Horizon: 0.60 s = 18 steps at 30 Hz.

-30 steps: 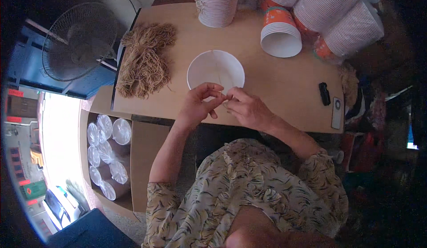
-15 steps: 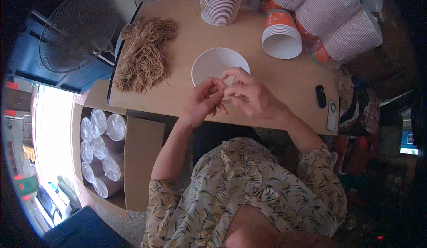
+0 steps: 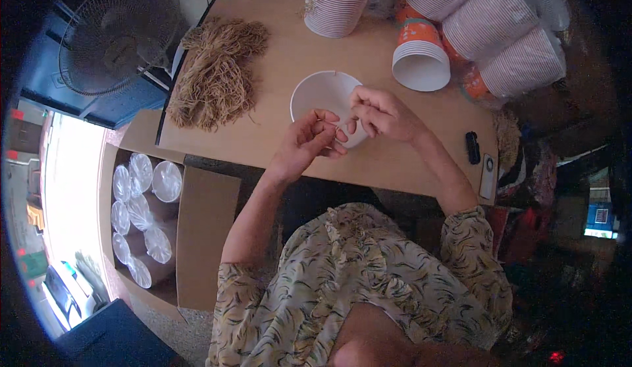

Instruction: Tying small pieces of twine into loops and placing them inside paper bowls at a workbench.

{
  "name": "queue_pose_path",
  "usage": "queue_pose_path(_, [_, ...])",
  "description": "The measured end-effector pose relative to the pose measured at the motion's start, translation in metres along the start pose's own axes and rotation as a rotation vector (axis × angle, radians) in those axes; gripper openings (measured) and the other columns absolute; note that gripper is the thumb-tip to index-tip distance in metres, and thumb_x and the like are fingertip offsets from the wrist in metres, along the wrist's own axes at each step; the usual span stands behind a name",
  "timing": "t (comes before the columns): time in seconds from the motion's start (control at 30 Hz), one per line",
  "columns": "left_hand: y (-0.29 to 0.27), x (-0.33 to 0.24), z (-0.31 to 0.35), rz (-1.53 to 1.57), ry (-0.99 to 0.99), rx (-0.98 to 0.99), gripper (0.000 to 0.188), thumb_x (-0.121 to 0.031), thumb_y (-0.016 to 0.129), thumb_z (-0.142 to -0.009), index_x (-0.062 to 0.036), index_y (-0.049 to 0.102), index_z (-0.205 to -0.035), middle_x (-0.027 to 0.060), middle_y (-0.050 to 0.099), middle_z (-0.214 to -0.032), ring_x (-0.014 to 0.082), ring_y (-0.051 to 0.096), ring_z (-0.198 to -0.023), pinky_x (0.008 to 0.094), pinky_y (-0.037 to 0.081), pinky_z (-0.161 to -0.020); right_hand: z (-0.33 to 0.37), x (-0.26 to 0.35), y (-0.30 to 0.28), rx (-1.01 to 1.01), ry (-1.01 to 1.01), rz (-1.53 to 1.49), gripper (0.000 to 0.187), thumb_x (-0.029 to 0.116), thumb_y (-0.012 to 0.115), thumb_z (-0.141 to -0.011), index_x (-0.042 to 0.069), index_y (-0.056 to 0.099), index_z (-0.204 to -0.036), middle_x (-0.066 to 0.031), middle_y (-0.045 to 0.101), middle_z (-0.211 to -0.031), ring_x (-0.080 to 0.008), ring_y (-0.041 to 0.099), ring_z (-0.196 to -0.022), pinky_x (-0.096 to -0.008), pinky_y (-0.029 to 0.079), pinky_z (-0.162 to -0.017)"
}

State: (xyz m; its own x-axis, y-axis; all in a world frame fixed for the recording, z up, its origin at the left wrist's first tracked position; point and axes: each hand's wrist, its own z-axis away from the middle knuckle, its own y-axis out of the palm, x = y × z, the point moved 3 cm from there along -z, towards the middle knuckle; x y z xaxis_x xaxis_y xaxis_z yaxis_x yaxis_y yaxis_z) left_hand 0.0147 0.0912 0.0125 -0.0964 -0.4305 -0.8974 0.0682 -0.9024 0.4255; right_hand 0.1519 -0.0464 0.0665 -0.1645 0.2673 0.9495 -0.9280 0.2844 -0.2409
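A white paper bucket stands mouth up on the table in front of me. Over its near rim, my left hand is closed, thumb and fingertips pinched together; what they hold is too small to name. Just right of it, above the bucket's right side, my right hand has its fingers curled in, thumb near the index finger; I cannot make out what is in them. A small gap separates the two hands. A bundle of tan twisted strings lies on the table to the left.
Nested paper buckets stand at the far edge; another orange-and-white stack lies tilted near plastic-wrapped stacks. A black object lies at the table's right. Left are a fan and an open carton of bagged stacks.
My hands have drawn apart: they were touching, and now the right hand sits farther right and slightly higher. The whole view has shifted a little.
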Motion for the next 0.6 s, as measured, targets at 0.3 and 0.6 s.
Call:
queue_pose_path(0.3, [-0.02, -0.006, -0.021, -0.18, 0.002, 0.079, 0.025, -0.02, 0.055, -0.102, 0.0016, 0.065, -0.11, 0.0046, 0.067, -0.09, 0.0114, 0.065, -0.082, 0.0265, 0.054, -0.077, 0.0, 0.013, -0.005, -0.053, -0.162, 0.168, 0.01, 0.011, 0.051, -0.098, 0.005, 0.053, -0.09, -0.0003, 0.063, -0.079, -0.0036, 0.05, -0.06, -0.0203, 0.04, -0.055])
queue_pose_path(0.6, [-0.02, -0.007, -0.019, -0.264, 0.04, -0.003, 0.022, -0.016, 0.06, -0.099, 0.0035, 0.066, -0.107, 0.0053, 0.069, -0.088, 0.0105, 0.067, -0.078, 0.0257, 0.056, -0.072, -0.006, -0.003, -0.007, -0.152, -0.188, 0.126, 0.011, 0.011, 0.058, -0.097, 0.001, 0.06, -0.098, -0.0013, 0.065, -0.075, -0.0023, 0.054, -0.063, -0.0208, 0.041, -0.054])
